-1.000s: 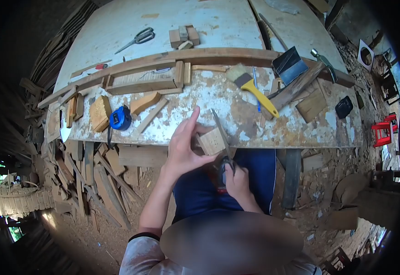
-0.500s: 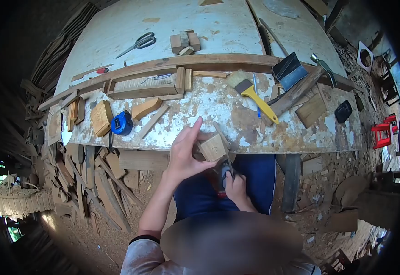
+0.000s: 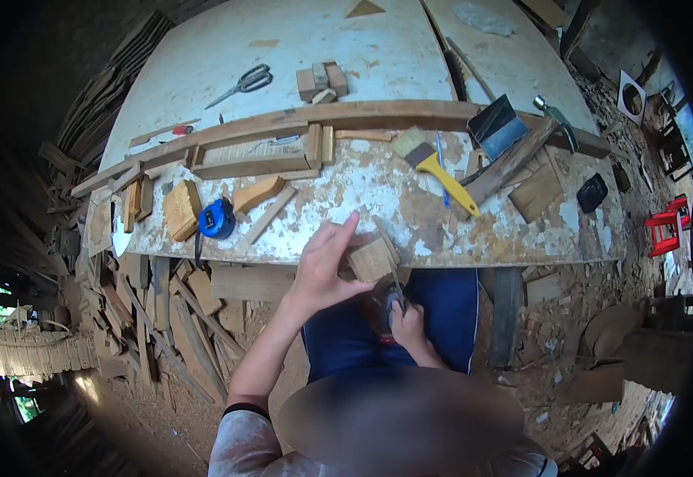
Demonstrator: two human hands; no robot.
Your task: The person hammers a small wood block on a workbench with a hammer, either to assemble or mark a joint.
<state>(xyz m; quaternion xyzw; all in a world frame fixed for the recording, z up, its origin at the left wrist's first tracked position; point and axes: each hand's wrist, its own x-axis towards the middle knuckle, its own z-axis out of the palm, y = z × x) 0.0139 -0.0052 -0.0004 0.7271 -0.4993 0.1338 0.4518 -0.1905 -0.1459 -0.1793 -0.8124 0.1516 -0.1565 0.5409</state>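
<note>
My left hand is wrapped around a squared wooden block at the table's front edge, thumb and fingers on its left and near sides. Below and to the right, my right hand grips the dark handle of a thin-bladed hand tool. The blade runs along the block's right side, pointing away from me and up toward the table. Part of the blade is hidden by the block.
On the worn table lie a blue tape measure, a yellow-handled brush, a hammer, scissors and wood offcuts. A long wooden beam crosses it. Scrap wood is piled below left.
The view has shifted slightly. My left hand still holds the block and my right hand the tool, both nearly in the same place.
</note>
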